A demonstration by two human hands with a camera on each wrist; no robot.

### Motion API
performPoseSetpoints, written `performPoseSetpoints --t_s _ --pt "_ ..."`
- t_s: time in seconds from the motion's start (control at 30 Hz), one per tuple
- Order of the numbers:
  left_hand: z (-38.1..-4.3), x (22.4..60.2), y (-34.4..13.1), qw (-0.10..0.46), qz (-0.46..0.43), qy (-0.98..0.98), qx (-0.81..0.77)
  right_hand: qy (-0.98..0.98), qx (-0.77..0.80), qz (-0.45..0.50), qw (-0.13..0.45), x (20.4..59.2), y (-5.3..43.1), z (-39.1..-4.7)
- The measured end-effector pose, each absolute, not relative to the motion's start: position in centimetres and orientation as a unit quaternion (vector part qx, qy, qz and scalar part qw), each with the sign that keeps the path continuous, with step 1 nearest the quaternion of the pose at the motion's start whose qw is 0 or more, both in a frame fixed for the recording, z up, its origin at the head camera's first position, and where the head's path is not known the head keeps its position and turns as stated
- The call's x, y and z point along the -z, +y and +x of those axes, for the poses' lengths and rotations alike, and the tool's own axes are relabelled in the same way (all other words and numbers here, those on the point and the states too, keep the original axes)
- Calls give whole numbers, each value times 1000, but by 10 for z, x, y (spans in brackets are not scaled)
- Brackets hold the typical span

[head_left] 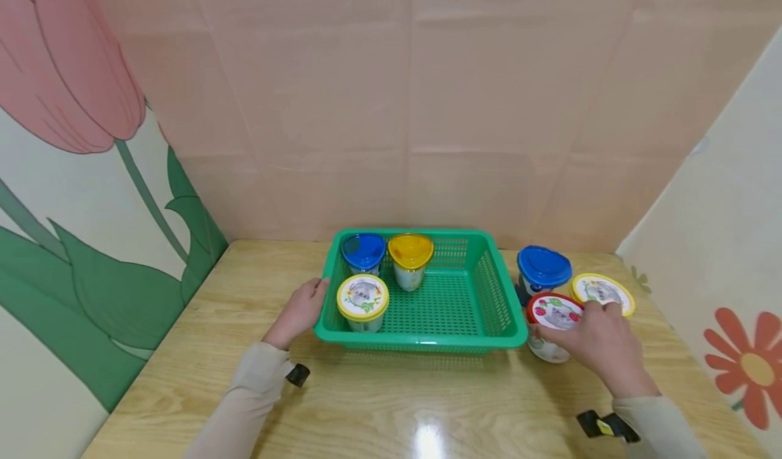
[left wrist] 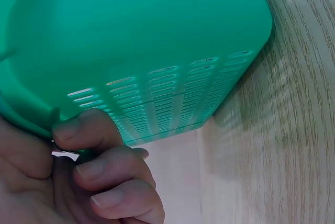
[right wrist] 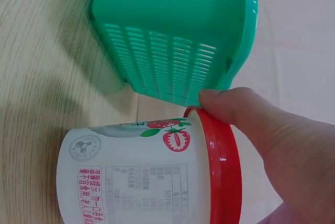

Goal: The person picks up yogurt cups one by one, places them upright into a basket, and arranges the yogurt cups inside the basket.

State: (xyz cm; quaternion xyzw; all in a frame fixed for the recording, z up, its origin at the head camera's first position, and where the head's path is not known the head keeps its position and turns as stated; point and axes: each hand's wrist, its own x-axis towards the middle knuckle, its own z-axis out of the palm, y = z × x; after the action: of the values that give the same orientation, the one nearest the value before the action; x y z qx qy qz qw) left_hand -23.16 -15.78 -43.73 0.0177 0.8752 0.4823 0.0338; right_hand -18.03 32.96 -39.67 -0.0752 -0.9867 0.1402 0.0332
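My right grip (head_left: pixel 601 342) holds the red-lidded tub (head_left: pixel 552 311) at my fingertips, by the rim; I judge it light, stiff, smooth, best taken there. My left grip (head_left: pixel 299 314) pinches the green basket's (head_left: pixel 421 341) edge.

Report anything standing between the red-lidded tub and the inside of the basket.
Only the right wall of the basket: the red-lidded tub, held in the right grip, is just outside it, by the near corner. Nothing else visible is in the way.

Pink tulip (head_left: pixel 73 65), left wall (head_left: pixel 73 180); red flower (head_left: pixel 756 369), right wall (head_left: pixel 721 208); creased backdrop (head_left: pixel 409 106) behind wooden table (head_left: pixel 360 405).
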Motion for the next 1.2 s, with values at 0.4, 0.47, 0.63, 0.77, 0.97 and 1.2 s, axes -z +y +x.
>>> performPoseSetpoints --t_s 0.4,0.47,0.63,0.77,0.97,1.2 --pt "-233 441 -159 31 22 871 -489 -986 -145 -39 71 394 331 -180" --pt "-234 441 -158 31 21 871 -491 -986 -145 -34 81 393 332 -180" --pt "-234 441 -158 28 18 872 -488 -983 -153 -29 95 388 333 -180" --pt "-234 440 -158 27 18 873 -487 -981 -162 -33 103 383 334 -180" --pt "-232 439 -157 27 18 872 -489 -981 -158 -37 108 378 334 -180" --pt "-232 439 -157 23 21 867 -498 -980 -162 -45 108 371 332 -179"
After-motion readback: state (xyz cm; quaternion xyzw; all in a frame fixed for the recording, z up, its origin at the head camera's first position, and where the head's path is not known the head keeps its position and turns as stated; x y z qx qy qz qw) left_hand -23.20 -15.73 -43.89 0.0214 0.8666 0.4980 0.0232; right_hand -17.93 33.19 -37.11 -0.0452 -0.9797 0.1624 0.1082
